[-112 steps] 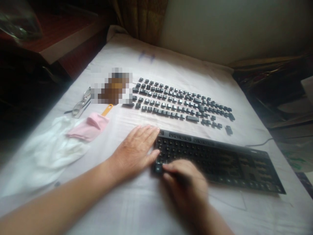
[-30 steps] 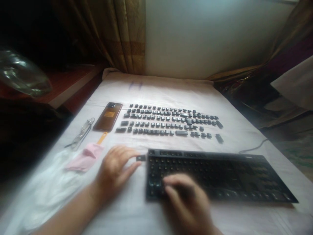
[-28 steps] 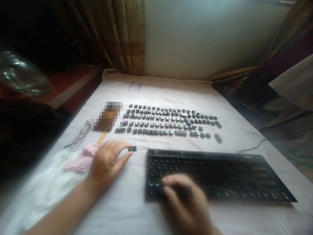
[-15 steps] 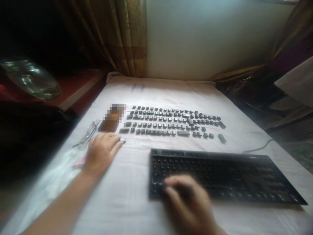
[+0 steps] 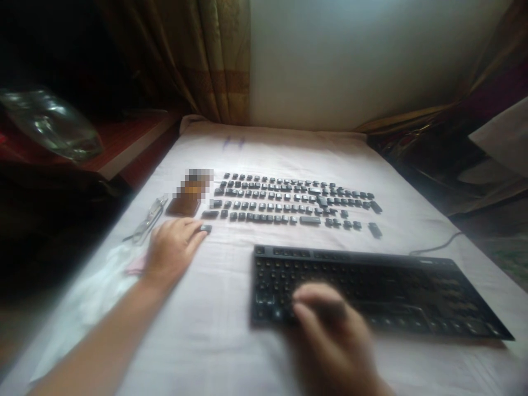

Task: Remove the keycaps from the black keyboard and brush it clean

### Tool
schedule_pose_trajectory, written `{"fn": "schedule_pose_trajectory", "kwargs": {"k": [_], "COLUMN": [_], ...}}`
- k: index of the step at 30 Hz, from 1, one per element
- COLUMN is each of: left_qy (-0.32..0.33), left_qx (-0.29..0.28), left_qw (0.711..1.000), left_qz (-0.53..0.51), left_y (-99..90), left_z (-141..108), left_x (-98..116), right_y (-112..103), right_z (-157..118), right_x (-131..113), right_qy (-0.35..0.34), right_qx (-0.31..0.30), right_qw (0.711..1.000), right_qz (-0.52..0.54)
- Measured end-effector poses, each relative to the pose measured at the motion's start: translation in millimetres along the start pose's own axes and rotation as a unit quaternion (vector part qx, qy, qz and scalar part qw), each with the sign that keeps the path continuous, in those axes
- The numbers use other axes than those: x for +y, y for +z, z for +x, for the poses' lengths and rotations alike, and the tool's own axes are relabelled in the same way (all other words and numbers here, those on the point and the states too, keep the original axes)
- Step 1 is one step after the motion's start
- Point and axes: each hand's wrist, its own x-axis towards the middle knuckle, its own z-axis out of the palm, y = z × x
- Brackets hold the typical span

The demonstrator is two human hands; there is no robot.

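My left hand (image 5: 175, 247) rests on the cloth at the near-left end of the keycap rows, fingertips pinching a dark keycap (image 5: 205, 228). Several rows of loose black keycaps (image 5: 272, 207) lie just beyond it. A black keyboard (image 5: 383, 286) lies at the right, with bare key positions across much of its surface. Over its near-left part is my right hand (image 5: 334, 330), blurred, its thumb and forefinger brought together. Something dark shows within its curled fingers, but I cannot make out what it is.
A brown, phone-like object (image 5: 183, 206), partly pixelated, lies left of the keycaps. Eyeglasses (image 5: 148, 217) and a whitish, sheer bag or cloth (image 5: 94, 297) are nearby. The keyboard cable (image 5: 437, 245) runs off right. A glass jar (image 5: 53, 124) stands on a red surface.
My right hand has shifted right and slightly up, away from the keyboard's left edge. The keycap in my left fingers now looks dark instead of pale. The view has tilted slightly.
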Motion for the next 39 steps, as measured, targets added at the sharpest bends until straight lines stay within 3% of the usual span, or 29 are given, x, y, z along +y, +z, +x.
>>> {"fn": "schedule_pose_trajectory", "kwargs": {"k": [5,10,17,21,25,29,33,39], "left_qy": [-0.001,0.003,0.013,0.078,0.205,0.268,0.276,0.254], "left_qx": [-0.004,-0.008,0.026,0.043,-0.028,-0.113,-0.183,-0.196], "left_qw": [1.000,1.000,1.000,0.994,0.969,0.943,0.927,0.926], "left_qz": [0.006,0.020,-0.011,-0.061,-0.135,-0.160,-0.177,-0.196], "left_y": [0.0,1.9,-4.7,-9.9,-4.9,3.8,6.7,7.9], "left_z": [-1,-1,-3,-10,-23,-33,-36,-38], "left_x": [0,-2,7,25,46,57,56,57], "right_y": [-13,-18,-13,-13,-13,-12,-12,-12], "right_z": [1,5,-2,-3,0,-1,-3,-2], "right_x": [6,4,2,2,2,4,5,4], "right_qy": [0.057,0.077,0.026,-0.002,-0.044,-0.039,-0.034,-0.018], "right_qx": [0.003,-0.053,-0.095,-0.108,-0.130,-0.135,-0.142,-0.148], "right_qw": [0.998,0.995,0.995,0.994,0.989,0.988,0.987,0.986], "right_qz": [0.014,0.017,-0.007,-0.029,-0.048,-0.060,-0.066,-0.068]}}
